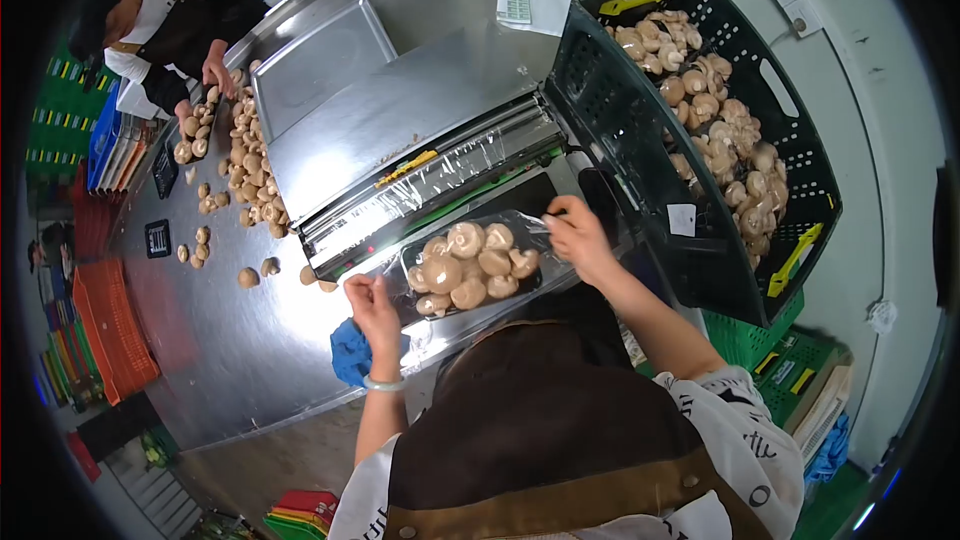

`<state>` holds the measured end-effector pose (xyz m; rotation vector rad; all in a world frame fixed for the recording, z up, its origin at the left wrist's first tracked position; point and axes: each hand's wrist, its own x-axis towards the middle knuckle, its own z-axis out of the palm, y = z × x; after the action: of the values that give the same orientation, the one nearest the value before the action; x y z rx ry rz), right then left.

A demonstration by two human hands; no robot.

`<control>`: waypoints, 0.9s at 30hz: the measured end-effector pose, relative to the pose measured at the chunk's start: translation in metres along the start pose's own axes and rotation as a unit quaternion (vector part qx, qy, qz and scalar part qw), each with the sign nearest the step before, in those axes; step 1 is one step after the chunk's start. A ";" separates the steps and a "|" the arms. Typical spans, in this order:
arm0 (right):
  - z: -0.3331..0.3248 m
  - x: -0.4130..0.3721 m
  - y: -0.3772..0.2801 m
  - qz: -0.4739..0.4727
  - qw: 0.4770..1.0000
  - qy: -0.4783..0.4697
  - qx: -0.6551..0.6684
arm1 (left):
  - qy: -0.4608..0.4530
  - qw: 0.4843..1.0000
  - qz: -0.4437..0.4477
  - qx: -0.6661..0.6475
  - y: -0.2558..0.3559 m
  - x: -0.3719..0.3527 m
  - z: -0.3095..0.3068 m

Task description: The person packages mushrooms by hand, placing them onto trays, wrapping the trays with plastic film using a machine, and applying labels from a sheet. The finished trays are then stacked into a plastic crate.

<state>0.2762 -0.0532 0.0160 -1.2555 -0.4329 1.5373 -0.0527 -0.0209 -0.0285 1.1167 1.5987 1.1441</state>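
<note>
Clear film [412,252] covers tan mushrooms [468,266]; left hand [373,308] and right hand [577,237] pinch its edges.

Lower left: bare stretch of steel table [230,340], open passage; only a blue cloth [350,355] lies just beside the left hand [375,305].
Left centre: loose mushrooms [245,160] in a dense band, with wider gaps among the strays lower down.
Upper left: co-worker's hands [215,75] occupy the top of that band.
Centre: wrapping machine [400,130] and film roll [430,185] block the far side of the mushroom tray [470,265].
Above tray: cling film [420,285], pinched at both ends, closes off access from above.
Right: black crate [600,110], its wall just beside the right hand [578,235].
</note>
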 end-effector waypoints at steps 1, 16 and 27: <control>-0.004 -0.020 -0.011 -0.011 1.000 0.012 0.000 | -0.021 0.999 0.034 -0.031 0.008 0.002 0.001; -0.037 -0.032 0.170 0.063 0.915 0.063 0.392 | -0.394 0.917 0.012 -0.067 0.028 0.001 0.122; 0.011 -0.134 -0.001 -0.091 0.878 -0.231 -0.410 | -0.717 0.593 -0.293 -0.222 0.171 -0.100 0.083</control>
<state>0.2531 -0.1654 0.0856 -1.3849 -1.5998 1.5243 0.0816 -0.0693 0.1327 0.6337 0.2088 -0.0638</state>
